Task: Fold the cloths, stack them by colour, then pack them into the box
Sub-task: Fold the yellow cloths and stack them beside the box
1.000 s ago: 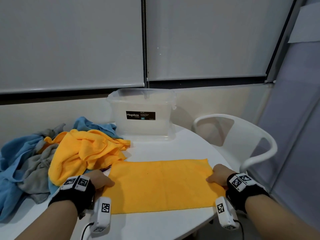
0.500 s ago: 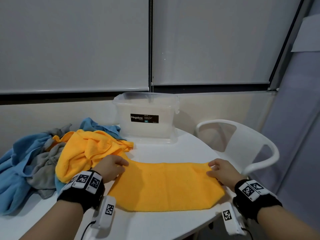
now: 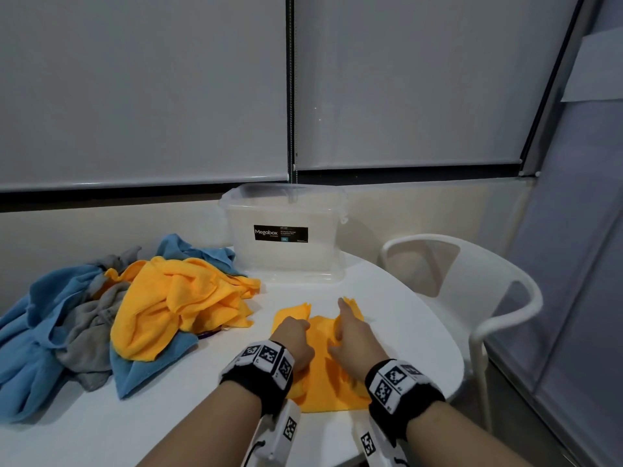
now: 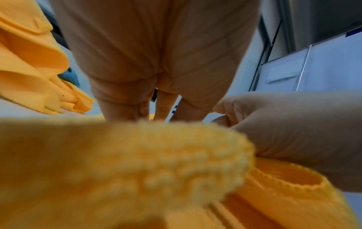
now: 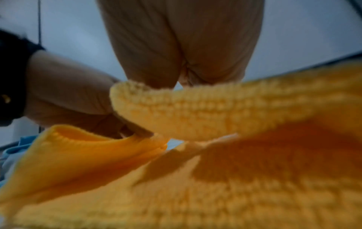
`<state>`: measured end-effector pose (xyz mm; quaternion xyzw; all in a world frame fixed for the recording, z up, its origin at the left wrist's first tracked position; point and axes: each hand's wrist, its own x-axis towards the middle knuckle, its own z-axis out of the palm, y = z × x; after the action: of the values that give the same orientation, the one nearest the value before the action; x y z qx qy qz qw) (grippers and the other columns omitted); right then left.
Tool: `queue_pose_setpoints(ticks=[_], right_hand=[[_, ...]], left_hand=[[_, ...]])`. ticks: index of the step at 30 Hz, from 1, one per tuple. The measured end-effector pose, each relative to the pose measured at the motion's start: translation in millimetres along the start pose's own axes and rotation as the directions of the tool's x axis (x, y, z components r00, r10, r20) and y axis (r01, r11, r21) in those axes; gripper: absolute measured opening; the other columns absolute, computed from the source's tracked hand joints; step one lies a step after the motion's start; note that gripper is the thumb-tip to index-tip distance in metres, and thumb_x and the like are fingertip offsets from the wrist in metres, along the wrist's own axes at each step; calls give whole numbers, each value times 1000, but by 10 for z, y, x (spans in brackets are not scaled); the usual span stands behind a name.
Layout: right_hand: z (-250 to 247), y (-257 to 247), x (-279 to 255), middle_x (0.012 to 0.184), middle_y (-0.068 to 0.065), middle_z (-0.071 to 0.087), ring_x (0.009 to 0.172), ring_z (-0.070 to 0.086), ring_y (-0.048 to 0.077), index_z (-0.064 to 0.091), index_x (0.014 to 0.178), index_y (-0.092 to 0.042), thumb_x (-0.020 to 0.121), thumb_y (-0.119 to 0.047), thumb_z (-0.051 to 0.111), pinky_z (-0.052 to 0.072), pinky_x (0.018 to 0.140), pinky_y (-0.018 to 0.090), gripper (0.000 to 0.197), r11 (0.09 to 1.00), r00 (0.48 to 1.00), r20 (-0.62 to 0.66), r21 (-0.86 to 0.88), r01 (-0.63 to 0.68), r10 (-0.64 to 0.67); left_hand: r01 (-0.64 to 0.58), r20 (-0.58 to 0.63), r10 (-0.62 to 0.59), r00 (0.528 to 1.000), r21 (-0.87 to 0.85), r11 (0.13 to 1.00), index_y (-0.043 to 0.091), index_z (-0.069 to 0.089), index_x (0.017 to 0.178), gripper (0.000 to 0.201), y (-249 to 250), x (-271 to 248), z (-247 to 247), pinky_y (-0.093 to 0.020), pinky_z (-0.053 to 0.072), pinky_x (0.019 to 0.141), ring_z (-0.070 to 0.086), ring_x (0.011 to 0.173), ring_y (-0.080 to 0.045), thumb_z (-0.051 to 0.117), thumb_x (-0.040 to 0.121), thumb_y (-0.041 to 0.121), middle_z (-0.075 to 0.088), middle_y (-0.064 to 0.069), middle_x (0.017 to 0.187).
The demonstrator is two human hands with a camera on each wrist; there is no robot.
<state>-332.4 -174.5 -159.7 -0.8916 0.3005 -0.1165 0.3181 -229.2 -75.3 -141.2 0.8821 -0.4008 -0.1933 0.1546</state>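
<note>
A yellow cloth [image 3: 323, 382] lies on the white table [image 3: 404, 315] in front of me, bunched inward from both ends. My left hand [image 3: 293, 333] and right hand [image 3: 349, 332] sit close together over its middle, each pinching an end of it, and two corners stick up past the fingers. The left wrist view has the cloth [image 4: 137, 170] filling the foreground, with the right hand [image 4: 293, 131] curled on its hem. In the right wrist view the left hand [image 5: 68, 93] pinches the cloth [image 5: 235, 170] edge. The clear plastic box [image 3: 286, 261] stands open at the table's back.
A loose pile lies on the left of the table: yellow cloths [image 3: 175, 305], blue cloths [image 3: 33, 332] and a grey cloth [image 3: 87, 332]. A white chair [image 3: 505, 281] stands right of the table. Closed blinds hang behind the box.
Both hands slid from the cloth's outer ends to its far corners, then drew together at the middle, pulling the flat cloth into a narrow bunched shape.
</note>
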Motion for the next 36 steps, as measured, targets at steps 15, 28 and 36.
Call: queue_pose_setpoints(ticks=[15, 28, 36], right_hand=[[2, 10, 111, 126, 10, 57, 113, 55, 26, 55, 123, -13, 93, -12, 44, 46, 94, 32, 31, 978, 989, 149, -205, 43, -13], [-367, 121, -201, 92, 8, 53, 77, 48, 23, 55, 100, -11, 93, -26, 46, 38, 64, 30, 19, 813, 920, 386, -557, 171, 71], [-446, 263, -369, 88, -11, 56, 75, 52, 6, 53, 92, -27, 94, -24, 47, 43, 69, 17, 7, 951, 962, 270, -282, 125, -46]], left_hand=[[31, -93, -33, 995, -23, 999, 13, 44, 135, 50, 30, 11, 90, -30, 43, 97, 50, 122, -23, 59, 90, 27, 48, -8, 137], [-193, 199, 138, 970, 294, 936, 14, 54, 112, 30, -122, -161, 194, -37, 46, 87, 52, 109, -28, 61, 84, 18, 50, -9, 123], [-164, -45, 183, 982, 276, 947, 17, 56, 111, 21, -501, -246, -34, -34, 47, 88, 53, 105, -22, 53, 90, 16, 46, 0, 112]])
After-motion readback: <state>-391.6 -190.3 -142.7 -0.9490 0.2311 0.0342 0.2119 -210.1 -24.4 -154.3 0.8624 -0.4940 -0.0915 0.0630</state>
